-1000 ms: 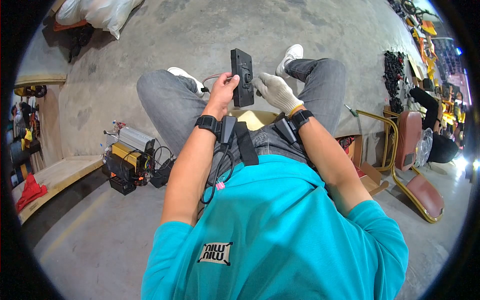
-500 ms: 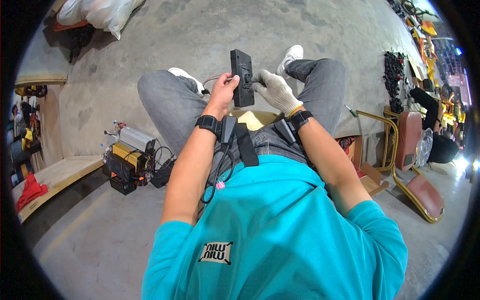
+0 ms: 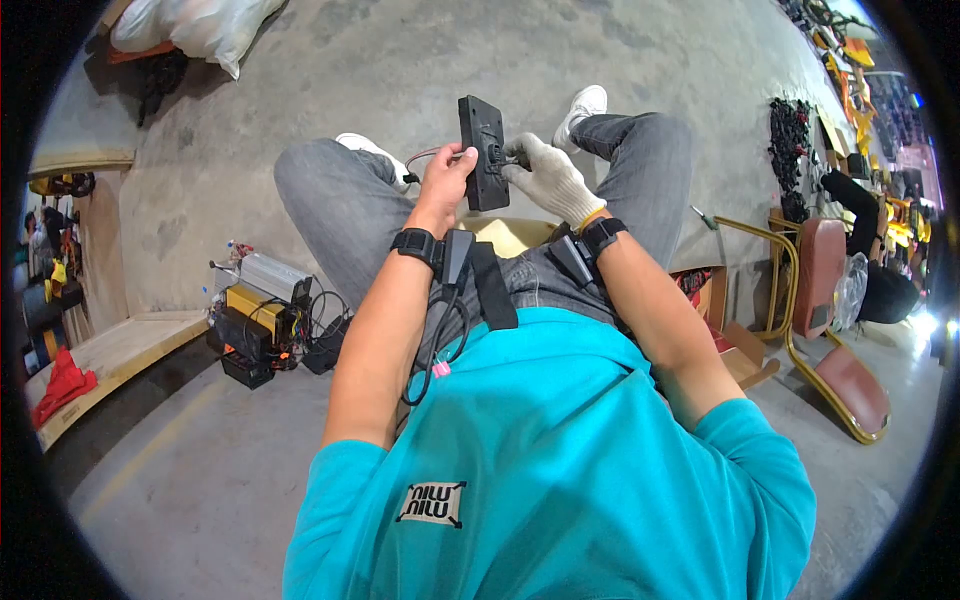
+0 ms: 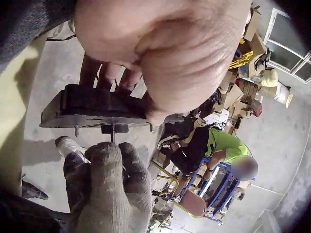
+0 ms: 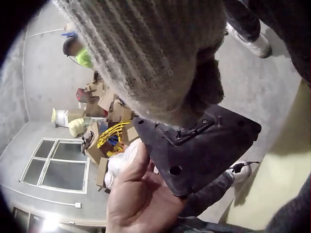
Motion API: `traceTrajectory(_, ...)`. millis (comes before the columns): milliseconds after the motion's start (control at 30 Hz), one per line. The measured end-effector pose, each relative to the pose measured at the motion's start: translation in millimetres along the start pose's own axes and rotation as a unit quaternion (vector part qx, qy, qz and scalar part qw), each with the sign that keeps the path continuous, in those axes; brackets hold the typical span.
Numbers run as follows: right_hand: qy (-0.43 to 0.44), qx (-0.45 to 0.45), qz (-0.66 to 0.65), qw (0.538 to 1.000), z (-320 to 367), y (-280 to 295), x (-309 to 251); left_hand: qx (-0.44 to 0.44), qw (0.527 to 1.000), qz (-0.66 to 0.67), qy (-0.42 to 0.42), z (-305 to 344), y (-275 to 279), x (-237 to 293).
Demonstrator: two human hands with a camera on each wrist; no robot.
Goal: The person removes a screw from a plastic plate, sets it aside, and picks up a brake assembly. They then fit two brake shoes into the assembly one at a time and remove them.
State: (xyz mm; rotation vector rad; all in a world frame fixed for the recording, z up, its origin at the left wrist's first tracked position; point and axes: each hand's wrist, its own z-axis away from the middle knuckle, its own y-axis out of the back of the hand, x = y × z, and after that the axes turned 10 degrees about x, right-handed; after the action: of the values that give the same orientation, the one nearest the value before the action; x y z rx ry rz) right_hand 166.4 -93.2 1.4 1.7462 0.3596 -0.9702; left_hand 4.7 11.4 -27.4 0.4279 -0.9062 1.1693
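A flat black rectangular part (image 3: 483, 155) with a thin cable at its left is held up between the knees. The bare left hand (image 3: 442, 185) grips its left edge, thumb on the near face. In the right wrist view the plate (image 5: 204, 150) shows corner holes and a raised bracket, with the left hand (image 5: 146, 201) under its edge. The right hand (image 3: 550, 180), in a white knitted glove, has its fingertips at the middle of that face. From the left wrist view, the gloved hand (image 4: 114, 187) pinches a thin metal pin or screw (image 4: 112, 132) standing out from the part.
Electronic units with wires (image 3: 262, 305) lie on the floor at the left, beside a wooden board (image 3: 130, 350). A brown chair with a gold frame (image 3: 820, 265) lies at the right. White bags (image 3: 200, 30) rest at the upper left. Another person (image 4: 226, 150) sits farther off.
The gloved fingers have shifted slightly at the middle of the black part, the thumb now extended towards it. The part has moved up very slightly; the left hand keeps its grip.
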Motion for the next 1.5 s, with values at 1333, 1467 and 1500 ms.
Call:
traceTrajectory(1333,-0.008,-0.018,0.02,1.0,-1,-1,2,0.015,1.0,0.008,0.004,9,-6,10)
traceTrajectory(1467,-0.005,-0.022,0.013,1.0,-1,2,-1,0.007,0.999,-0.031,0.001,6,-3,6)
traceTrajectory(1500,-0.002,-0.021,0.013,1.0,-2,2,0,0.008,1.0,-0.03,-0.001,5,-4,5)
